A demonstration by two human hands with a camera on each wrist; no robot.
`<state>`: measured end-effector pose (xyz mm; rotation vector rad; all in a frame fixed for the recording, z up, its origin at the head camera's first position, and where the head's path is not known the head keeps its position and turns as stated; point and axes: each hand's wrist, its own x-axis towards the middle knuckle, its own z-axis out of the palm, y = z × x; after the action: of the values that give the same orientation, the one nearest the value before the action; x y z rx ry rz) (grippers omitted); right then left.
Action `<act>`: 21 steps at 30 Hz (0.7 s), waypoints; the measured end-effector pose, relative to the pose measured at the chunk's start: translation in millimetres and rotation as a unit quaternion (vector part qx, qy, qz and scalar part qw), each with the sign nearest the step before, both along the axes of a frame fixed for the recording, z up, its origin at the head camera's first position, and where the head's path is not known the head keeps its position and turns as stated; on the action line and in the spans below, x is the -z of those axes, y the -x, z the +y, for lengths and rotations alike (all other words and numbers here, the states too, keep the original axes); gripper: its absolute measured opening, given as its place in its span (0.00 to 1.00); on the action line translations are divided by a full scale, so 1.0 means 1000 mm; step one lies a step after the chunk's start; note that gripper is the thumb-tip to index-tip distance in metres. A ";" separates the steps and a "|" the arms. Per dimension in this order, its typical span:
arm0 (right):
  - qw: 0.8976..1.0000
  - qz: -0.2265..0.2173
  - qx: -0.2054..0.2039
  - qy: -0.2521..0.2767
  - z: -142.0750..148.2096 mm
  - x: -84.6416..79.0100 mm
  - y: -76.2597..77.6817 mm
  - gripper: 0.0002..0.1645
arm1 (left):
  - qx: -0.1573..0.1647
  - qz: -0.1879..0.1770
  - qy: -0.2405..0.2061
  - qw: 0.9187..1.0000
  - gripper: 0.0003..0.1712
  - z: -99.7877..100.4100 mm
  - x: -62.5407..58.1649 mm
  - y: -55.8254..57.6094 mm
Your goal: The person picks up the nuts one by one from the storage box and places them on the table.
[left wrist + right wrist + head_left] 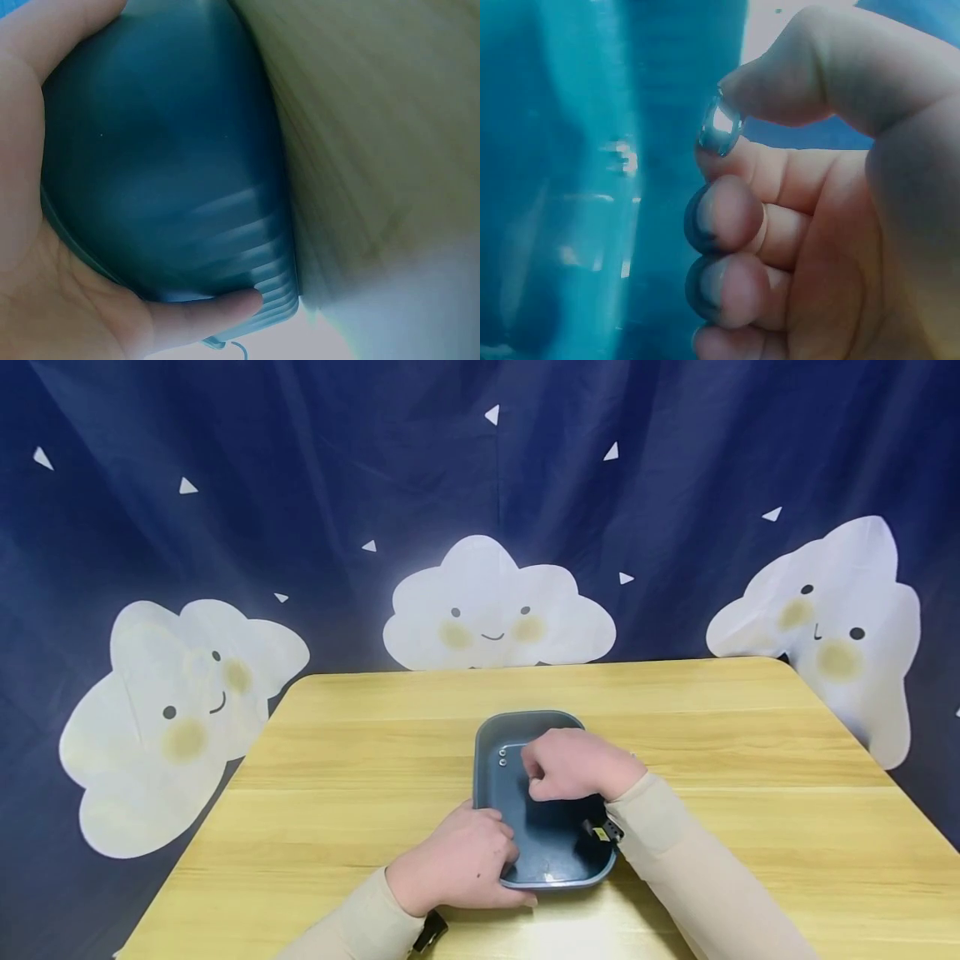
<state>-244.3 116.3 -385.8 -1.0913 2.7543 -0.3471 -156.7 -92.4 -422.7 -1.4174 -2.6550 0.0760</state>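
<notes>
One small, shiny silver metal piece (721, 129) is resting between the thumb and index finger of the right hand (573, 766), which is pinching it while its remaining fingers are curling in toward the palm. That hand is hovering over the inside of a dark blue-grey, round-cornered rectangular tray (547, 856), so the piece is sitting above the tray floor. Two small round silver metal pieces (502, 757) are lying in the tray near its left wall, one just beyond the other. The left hand (468, 860) is gripping the tray's near left corner, its fingers bending over the rim and its thumb lying along the outside. The tray is standing on a pale yellow wood-grain counter (360, 760), and a dark blue curtain (420, 452) with white smiling clouds is hanging behind.

The step in hand seems to be handling one piece over the tray while the left hand is steadying it. The next move probably calls for keeping the pinch firm, since something so small could slip, and keeping the tray still.
</notes>
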 end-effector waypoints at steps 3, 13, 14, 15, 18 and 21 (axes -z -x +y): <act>1.000 0.008 -0.002 0.009 0.004 -0.008 -0.002 0.07 | 0.000 -0.004 -0.002 1.000 0.32 0.000 0.000 0.000; 0.999 0.018 0.005 0.041 0.014 -0.029 -0.008 0.07 | 0.006 0.009 -0.012 1.000 0.32 0.000 0.000 0.001; 0.999 0.019 0.007 0.040 0.015 -0.030 -0.008 0.07 | 0.007 0.010 -0.013 1.000 0.32 -0.001 0.001 0.001; 0.999 0.019 0.009 0.040 0.016 -0.030 -0.008 0.07 | 0.008 0.011 -0.014 1.000 0.32 -0.001 0.001 0.001; 0.999 0.020 0.009 0.039 0.017 -0.030 -0.007 0.08 | 0.010 0.013 -0.016 1.000 0.32 0.000 0.001 0.001; 0.999 0.023 0.002 0.037 0.017 -0.028 -0.007 0.08 | 0.010 0.012 -0.017 1.000 0.32 0.000 0.001 0.001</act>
<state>-237.7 133.1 -357.4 -1.1259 2.8037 -0.4340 -157.7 -92.9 -424.1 -1.4238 -2.6100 0.0453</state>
